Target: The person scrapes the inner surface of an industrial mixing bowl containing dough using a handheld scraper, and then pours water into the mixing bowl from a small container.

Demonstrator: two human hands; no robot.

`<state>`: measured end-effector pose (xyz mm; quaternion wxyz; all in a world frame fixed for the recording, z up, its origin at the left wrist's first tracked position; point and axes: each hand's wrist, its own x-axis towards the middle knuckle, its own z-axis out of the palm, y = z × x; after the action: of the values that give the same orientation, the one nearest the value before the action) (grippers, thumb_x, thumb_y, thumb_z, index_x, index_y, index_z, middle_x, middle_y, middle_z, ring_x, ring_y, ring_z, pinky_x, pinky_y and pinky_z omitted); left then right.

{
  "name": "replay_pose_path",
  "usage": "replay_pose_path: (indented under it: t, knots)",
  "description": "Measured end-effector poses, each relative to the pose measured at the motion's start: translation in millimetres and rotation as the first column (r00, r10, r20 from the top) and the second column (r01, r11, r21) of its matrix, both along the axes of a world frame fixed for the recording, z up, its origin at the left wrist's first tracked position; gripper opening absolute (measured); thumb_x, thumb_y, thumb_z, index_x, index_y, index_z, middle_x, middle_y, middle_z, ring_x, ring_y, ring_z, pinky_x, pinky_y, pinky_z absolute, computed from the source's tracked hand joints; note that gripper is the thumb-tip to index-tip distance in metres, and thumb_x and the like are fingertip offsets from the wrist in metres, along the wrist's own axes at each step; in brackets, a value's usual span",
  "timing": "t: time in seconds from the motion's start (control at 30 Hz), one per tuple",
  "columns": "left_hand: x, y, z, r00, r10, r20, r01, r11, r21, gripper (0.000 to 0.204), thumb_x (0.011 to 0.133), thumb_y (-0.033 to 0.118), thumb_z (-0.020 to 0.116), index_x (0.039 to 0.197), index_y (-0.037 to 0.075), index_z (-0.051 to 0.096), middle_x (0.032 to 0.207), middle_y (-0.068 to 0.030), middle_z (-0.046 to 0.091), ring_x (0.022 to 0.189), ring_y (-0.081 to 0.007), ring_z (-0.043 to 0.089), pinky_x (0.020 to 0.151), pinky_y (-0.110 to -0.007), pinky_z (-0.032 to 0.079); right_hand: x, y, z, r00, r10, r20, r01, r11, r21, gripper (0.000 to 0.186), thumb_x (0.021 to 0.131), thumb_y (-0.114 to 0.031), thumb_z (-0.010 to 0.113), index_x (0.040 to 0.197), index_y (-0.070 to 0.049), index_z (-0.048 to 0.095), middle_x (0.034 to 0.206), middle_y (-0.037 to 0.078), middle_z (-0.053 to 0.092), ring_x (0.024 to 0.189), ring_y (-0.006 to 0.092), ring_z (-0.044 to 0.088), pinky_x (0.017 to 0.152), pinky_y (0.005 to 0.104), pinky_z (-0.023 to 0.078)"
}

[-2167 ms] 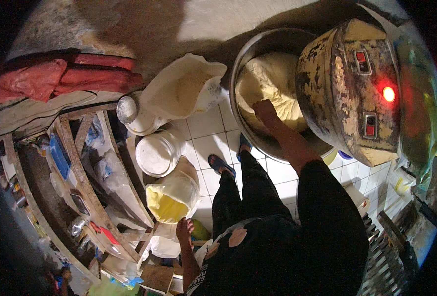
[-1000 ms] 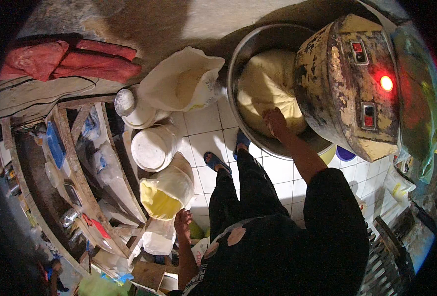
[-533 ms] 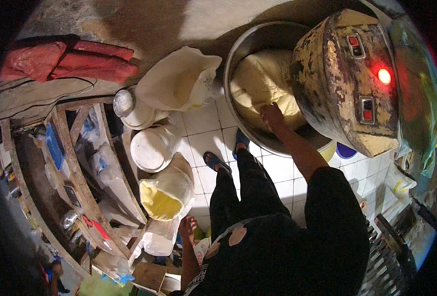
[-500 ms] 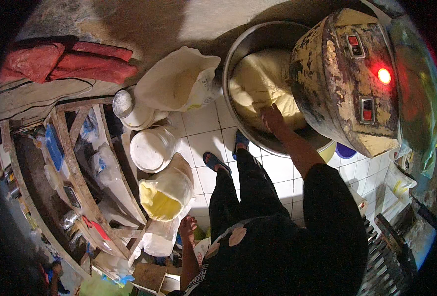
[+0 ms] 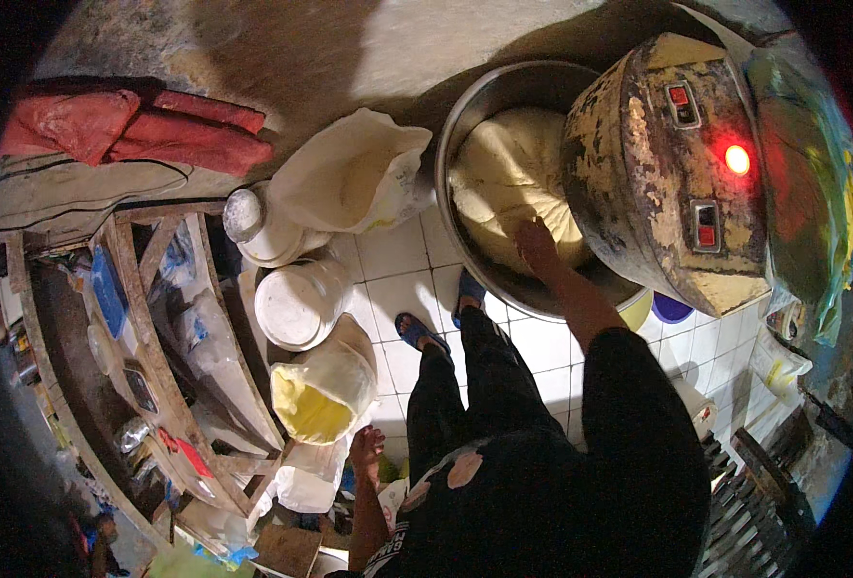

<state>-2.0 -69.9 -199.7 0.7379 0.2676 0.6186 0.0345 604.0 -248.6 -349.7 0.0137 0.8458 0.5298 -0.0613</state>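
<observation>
My right hand [image 5: 539,249] reaches into a large steel bowl [image 5: 467,95], fingers loosely apart on pale dough [image 5: 497,164]. Beside and over the bowl's right side is a worn, flaking machine housing [image 5: 663,197] with two red switches and a lit red lamp [image 5: 736,160]. My left hand [image 5: 367,454] hangs at my left side with loosely bent, separated fingers, holding nothing, just below an open sack with a yellow lining [image 5: 313,403].
Lidded white buckets [image 5: 288,305] and an open white sack [image 5: 347,169] stand left of the bowl. Wooden shelving [image 5: 135,290] holds plastic bags. Red cloth [image 5: 108,130] lies above it, green plastic [image 5: 805,212] is at far right, and white tiles [image 5: 399,303] form the floor.
My right hand stays in the bowl, shifting over the dough, whose folds look different from earlier. My left hand stays low. The view has shifted slightly.
</observation>
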Motion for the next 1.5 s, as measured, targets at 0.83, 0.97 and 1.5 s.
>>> replay_pose_path:
  t: [0.83,0.97,1.5]
  knots:
    - [67.8,1.1,49.5,0.985,-0.011,-0.171,0.039,0.986,0.163,0.028,0.088,0.017,0.057,0.11,0.001,0.051,0.085,-0.0044,0.058,0.072,-0.0109,0.054,0.058,-0.021,0.043,-9.8,23.0,50.8,0.938,-0.236,-0.254,0.294,0.929,0.224,0.017,0.074,-0.007,0.058,0.09,-0.004,0.063,0.087,0.014,0.063,0.087,0.0269,0.06,0.092,0.0404,0.037]
    - [71.2,-3.3,47.5,0.965,-0.133,-0.225,0.17,0.973,0.157,0.03,0.088,0.021,0.058,0.11,0.001,0.051,0.087,-0.0045,0.057,0.07,-0.012,0.054,0.059,-0.021,0.043,-19.5,-17.9,-20.3,0.996,-0.059,-0.068,0.055,0.997,-0.059,0.013,0.075,-0.008,0.056,0.084,-0.004,0.065,0.079,0.016,0.063,0.083,0.0271,0.061,0.091,0.0406,0.039]
    - [37.5,-2.4,13.3,0.993,-0.078,-0.094,0.082,0.996,0.031,0.029,0.088,0.02,0.059,0.111,0.004,0.052,0.088,-0.005,0.059,0.073,-0.012,0.057,0.055,-0.02,0.042,-2.7,-8.6,12.3,0.991,-0.118,0.068,0.126,0.982,-0.14,0.027,0.078,-0.016,0.057,0.104,-0.008,0.058,0.099,0.014,0.061,0.094,0.0252,0.058,0.087,0.0445,0.04]
